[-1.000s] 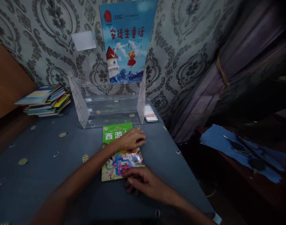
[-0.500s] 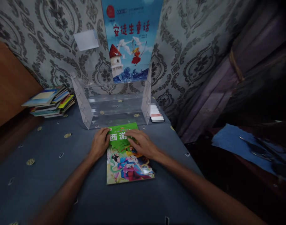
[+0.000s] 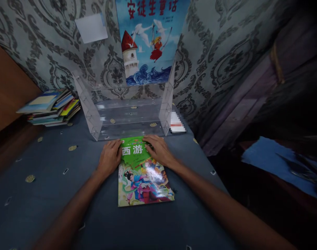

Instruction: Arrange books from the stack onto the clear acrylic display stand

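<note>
A: And there's the green-topped book (image 3: 141, 184), lying flat on the counter (image 3: 101, 218), cover up, far edge toward the wall!

B: Big change, too: a second ago the arms crossed over it. Now the left hand (image 3: 110, 156) is at its left edge, and the right hand (image 3: 158, 151) has slid off the title to the far right corner.

A: So the book's flanked from both sides, its lower picture uncovered. Grip?

B: Left fingers close together along the edge; right fingers bent over the corner, thumb apart on the cover. Whether either pinches, I can't tell.

A: Anything in the way?

B: The transparent rack (image 3: 93, 119), just beyond the far edge; I'd call that tight for the fingertips.

A: Farther out?

B: Stacked books (image 3: 51, 107) far left, a blurred-out white item (image 3: 176, 124) just right of the rack, and a large blue illustrated cover (image 3: 148, 52) upright behind. Off right, a blue cloth (image 3: 267, 163) bearing dark objects too dim to name.
</note>
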{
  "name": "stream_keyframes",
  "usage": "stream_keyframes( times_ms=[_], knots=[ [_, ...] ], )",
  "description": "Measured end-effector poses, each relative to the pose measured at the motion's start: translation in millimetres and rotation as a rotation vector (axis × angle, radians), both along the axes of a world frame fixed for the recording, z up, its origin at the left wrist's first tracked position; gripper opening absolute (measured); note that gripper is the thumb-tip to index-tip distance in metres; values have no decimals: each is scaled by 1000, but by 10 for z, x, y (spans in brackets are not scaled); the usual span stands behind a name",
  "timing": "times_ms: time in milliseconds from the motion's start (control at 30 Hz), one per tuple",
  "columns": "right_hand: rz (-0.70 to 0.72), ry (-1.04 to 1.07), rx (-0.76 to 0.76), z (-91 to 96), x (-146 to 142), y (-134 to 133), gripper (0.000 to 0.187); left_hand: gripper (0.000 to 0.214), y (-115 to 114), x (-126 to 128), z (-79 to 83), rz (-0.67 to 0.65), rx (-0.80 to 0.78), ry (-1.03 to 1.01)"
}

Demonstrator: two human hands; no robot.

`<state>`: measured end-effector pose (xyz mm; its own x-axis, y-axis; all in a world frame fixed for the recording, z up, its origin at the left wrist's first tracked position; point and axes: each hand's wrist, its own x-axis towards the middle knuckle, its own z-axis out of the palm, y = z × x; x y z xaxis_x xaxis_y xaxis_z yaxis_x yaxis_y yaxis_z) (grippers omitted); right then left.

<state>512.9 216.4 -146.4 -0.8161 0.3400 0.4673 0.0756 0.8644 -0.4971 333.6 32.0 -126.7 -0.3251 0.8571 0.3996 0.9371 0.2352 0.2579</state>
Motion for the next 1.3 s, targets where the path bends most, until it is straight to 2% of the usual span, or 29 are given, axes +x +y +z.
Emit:
stream_keyframes(
  times_ms=[133, 233, 367, 500, 700, 867, 967, 1300],
  knots=[
    [15, 61, -47, -55, 15, 28, 31, 27, 39, 72, 114, 20, -82, 83],
    [-31, 87, -80, -88, 39, 48, 30, 28, 128, 172, 189, 3, -165, 150],
    [-69, 113, -143, -101, 47, 75, 29, 28, 277, 282, 239, -41, -233, 171],
    [-52, 138, -217, -105, 43, 114, 30, 27, 331, 310, 273, -16, -295, 234],
    [-95, 229, -478, -119, 47, 178, 29, 27, 391, 356, 331, -58, -323, 277],
    [-132, 352, -717, -124, 29, 217, 25, 37, 630, 461, 299, -204, -283, 167],
    [-118, 385, -815, -118, 19, 222, 24, 43, 751, 500, 265, -223, -272, 159],
    [-136, 414, -837, -112, -9, 222, 25, 53, 845, 545, 268, -194, -303, 230]
  ],
)
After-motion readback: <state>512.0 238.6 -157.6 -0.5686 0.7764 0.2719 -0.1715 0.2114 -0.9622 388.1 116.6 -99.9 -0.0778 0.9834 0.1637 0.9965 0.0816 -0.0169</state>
